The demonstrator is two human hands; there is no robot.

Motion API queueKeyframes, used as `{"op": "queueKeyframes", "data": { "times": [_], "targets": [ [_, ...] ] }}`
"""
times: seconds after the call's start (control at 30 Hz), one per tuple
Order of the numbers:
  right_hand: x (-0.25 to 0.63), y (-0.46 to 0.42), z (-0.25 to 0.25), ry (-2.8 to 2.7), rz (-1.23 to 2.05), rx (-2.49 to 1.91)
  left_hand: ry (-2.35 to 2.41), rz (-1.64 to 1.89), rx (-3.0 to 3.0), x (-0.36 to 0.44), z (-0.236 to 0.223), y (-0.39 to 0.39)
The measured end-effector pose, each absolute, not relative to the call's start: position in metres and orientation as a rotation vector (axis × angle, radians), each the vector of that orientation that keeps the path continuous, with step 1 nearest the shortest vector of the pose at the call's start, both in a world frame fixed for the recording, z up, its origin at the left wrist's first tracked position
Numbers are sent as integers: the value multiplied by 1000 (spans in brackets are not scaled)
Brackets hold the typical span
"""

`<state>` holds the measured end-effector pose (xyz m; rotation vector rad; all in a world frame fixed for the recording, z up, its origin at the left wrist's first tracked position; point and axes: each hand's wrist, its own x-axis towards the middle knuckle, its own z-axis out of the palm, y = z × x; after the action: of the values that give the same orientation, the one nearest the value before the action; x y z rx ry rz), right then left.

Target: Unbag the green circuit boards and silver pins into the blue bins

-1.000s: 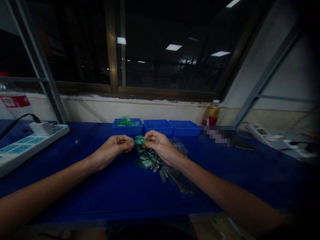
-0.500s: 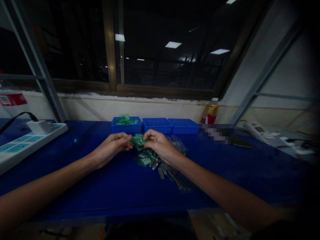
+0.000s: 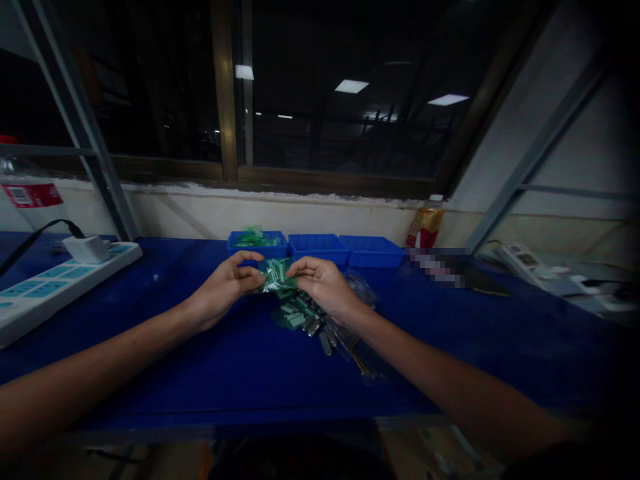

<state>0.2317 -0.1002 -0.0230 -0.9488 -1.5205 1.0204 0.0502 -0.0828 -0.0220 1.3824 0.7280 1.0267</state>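
A small green plastic bag [image 3: 277,273] with light, thin pieces inside is stretched between my hands. My left hand [image 3: 227,285] pinches its left edge. On the opposite side my right hand [image 3: 323,285] grips the bag between thumb and fingers. Below and behind the right hand lies a pile of small packets [image 3: 295,312], some green, some clear, with metal-looking cylinders [image 3: 325,343] among them. The right hand and forearm hide part of this pile.
Three blue bins line the back: the left bin [image 3: 257,253] holds green packets, beside the middle bin [image 3: 319,251] and right bin [image 3: 373,253]. A white power strip [image 3: 55,287] lies left, near a bottle [image 3: 33,197]. A red-gold packet [image 3: 425,227] stands back right.
The green bag is now spread flatter between my hands, so the pieces inside show more clearly. Both hands keep hold of it, and the whole view has shifted slightly.
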Motion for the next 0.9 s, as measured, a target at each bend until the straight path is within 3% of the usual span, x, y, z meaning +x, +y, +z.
{"op": "queueKeyframes", "data": {
  "times": [0.4, 0.6, 0.73, 0.9],
  "targets": [
    [231, -104, -19, -1340, 1167, -918, 826, 1084, 1484, 50, -27, -79],
    [229, -99, -26, -1523, 1020, -1055, 810, 1068, 1530, 51, -30, -76],
    [232, -98, -26, -1741, 741, -1161, 785, 1061, 1571, 52, -32, -75],
    [237, -104, -18, -1948, 17, -1077, 802, 1054, 1411, 52, -31, -75]
  ]
}}
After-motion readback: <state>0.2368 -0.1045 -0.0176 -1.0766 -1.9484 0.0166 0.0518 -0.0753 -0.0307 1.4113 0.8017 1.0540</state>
